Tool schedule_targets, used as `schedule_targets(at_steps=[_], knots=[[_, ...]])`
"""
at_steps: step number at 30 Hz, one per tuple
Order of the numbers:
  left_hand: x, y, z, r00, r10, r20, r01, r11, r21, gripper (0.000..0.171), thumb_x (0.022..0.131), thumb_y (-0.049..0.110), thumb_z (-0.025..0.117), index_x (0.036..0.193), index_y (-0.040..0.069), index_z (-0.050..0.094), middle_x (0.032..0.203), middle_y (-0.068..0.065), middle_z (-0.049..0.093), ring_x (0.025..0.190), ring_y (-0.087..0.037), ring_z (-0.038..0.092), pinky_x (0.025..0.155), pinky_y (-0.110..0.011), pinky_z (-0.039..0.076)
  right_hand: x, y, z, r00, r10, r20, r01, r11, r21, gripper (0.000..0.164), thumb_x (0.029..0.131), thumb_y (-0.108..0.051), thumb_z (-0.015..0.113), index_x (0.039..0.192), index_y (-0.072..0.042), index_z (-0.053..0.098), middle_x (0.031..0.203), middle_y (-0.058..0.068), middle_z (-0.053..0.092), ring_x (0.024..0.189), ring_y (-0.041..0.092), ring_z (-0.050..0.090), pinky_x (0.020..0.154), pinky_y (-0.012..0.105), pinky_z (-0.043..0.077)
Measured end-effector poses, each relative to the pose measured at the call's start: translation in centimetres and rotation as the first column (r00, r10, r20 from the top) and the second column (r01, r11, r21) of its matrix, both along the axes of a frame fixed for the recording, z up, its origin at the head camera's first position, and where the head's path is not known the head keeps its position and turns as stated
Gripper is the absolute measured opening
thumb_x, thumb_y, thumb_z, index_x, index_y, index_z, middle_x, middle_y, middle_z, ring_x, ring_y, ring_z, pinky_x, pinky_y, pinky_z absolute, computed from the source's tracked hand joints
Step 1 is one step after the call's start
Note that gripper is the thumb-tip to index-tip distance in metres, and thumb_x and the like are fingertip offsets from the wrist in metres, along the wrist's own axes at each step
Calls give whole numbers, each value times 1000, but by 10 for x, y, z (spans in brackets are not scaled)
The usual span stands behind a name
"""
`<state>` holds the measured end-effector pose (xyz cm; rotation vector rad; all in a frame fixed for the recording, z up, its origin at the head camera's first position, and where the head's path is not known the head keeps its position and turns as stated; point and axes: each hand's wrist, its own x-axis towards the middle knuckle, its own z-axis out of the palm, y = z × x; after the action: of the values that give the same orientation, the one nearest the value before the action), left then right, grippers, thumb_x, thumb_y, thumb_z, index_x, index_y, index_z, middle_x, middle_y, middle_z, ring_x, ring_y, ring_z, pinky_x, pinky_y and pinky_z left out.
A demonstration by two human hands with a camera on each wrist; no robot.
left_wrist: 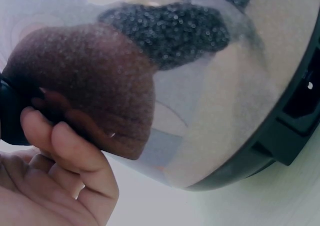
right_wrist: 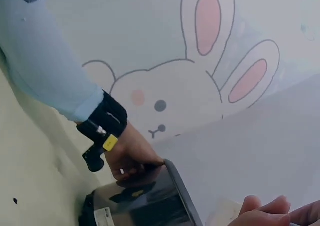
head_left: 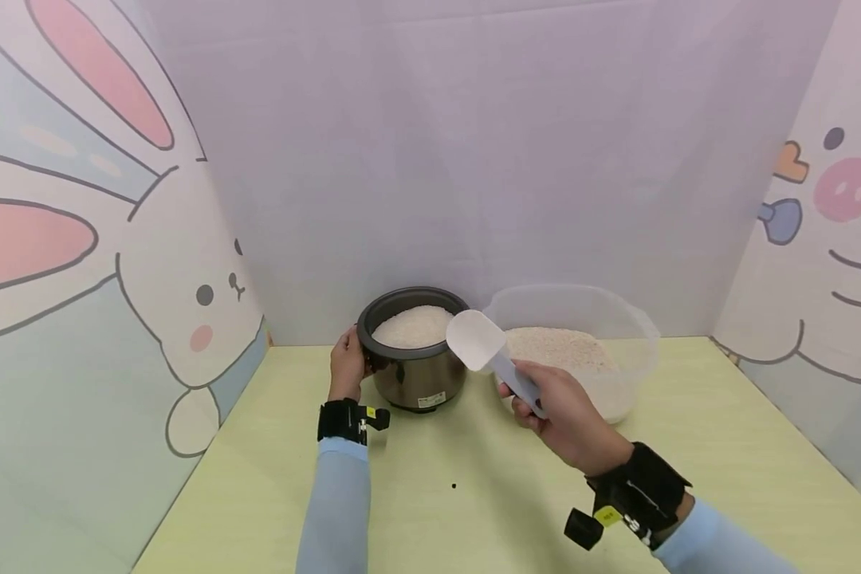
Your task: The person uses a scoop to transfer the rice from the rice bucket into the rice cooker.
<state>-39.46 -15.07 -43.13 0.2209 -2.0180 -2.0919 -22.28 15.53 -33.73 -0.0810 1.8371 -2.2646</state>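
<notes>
A dark, shiny rice cooker [head_left: 402, 375] stands lidless on the table, with white rice [head_left: 412, 327] heaped inside. My left hand [head_left: 347, 367] grips its left side near the rim; the left wrist view shows curled fingers [left_wrist: 82, 151] at a black handle on the cooker. In my right hand [head_left: 570, 414] is a rice scoop, held by its pale blue handle [head_left: 518, 384]. Its white bowl [head_left: 476, 339] overlaps the cooker's right rim in the head view; I cannot tell whether rice is in it. Behind this hand sits a clear plastic tub [head_left: 638, 327] of rice [head_left: 556, 349].
Cooker and tub stand close together near the back of the yellow-green table [head_left: 416, 518]. A pale cloth backdrop [head_left: 473, 175] rises behind them, and cartoon-printed panels [head_left: 179, 319] flank the table. A small dark speck [head_left: 454, 485] lies toward the front.
</notes>
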Motion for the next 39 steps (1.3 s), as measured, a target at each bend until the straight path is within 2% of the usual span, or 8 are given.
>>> schedule_targets(at_steps=[5, 10, 16, 20, 31, 35, 39], knots=[[0, 0, 1, 1000, 8, -2, -8, 1000, -6, 53, 107, 52, 47, 143, 14, 59, 95, -6, 54, 61, -12, 52, 60, -25, 51, 8, -6, -16, 998, -2, 65, 8, 997, -83, 43, 113, -22, 24, 140, 10, 34, 89, 4, 56, 62, 8, 42, 55, 19, 33], [-1, 0, 0, 1000, 14, 4, -14, 1000, 0, 53, 106, 52, 48, 142, 15, 60, 92, -5, 53, 60, -11, 51, 60, -25, 51, 11, -14, -33, 991, -52, 125, 68, 989, -131, 40, 112, -19, 21, 136, 10, 34, 89, 3, 56, 63, 7, 42, 55, 19, 34], [-1, -1, -1, 1000, 11, 7, -11, 1000, 4, 53, 106, 52, 48, 142, 15, 59, 91, -4, 53, 61, -11, 51, 60, -25, 50, 10, -25, -53, 982, -114, 151, 131, 986, -106, 38, 111, -19, 21, 133, 9, 34, 87, 2, 57, 65, 7, 43, 55, 18, 36], [-1, -1, -2, 1000, 11, 4, -11, 1000, 5, 53, 107, 52, 47, 143, 15, 59, 89, -4, 53, 60, -11, 51, 59, -25, 50, 8, -31, -66, 981, -138, 138, 151, 985, -85, 38, 111, -17, 22, 134, 9, 36, 89, 3, 58, 68, 9, 45, 56, 19, 38], [-1, -1, -2, 1000, 14, -2, -14, 1000, 5, 54, 106, 54, 48, 140, 15, 60, 86, -4, 51, 59, -11, 50, 58, -25, 49, -2, -35, -91, 988, -136, 69, 140, 988, -59, 39, 112, -14, 24, 142, 9, 33, 94, 9, 54, 74, 12, 48, 61, 22, 44], [-1, -1, -2, 1000, 13, -8, -13, 1000, 7, 53, 106, 53, 48, 140, 14, 60, 85, -3, 51, 58, -11, 49, 58, -25, 49, -4, -38, -97, 988, -151, 34, 151, 988, 5, 41, 112, -15, 32, 145, 9, 32, 97, 9, 54, 76, 12, 48, 63, 23, 44], [-2, -1, -1, 1000, 9, -2, -9, 1000, 16, 52, 107, 52, 48, 142, 15, 60, 87, -3, 52, 58, -11, 50, 58, -25, 49, -2, -39, -101, 987, -161, -4, 160, 979, 123, 42, 112, -14, 37, 148, 7, 31, 101, 10, 53, 77, 15, 48, 67, 27, 43]])
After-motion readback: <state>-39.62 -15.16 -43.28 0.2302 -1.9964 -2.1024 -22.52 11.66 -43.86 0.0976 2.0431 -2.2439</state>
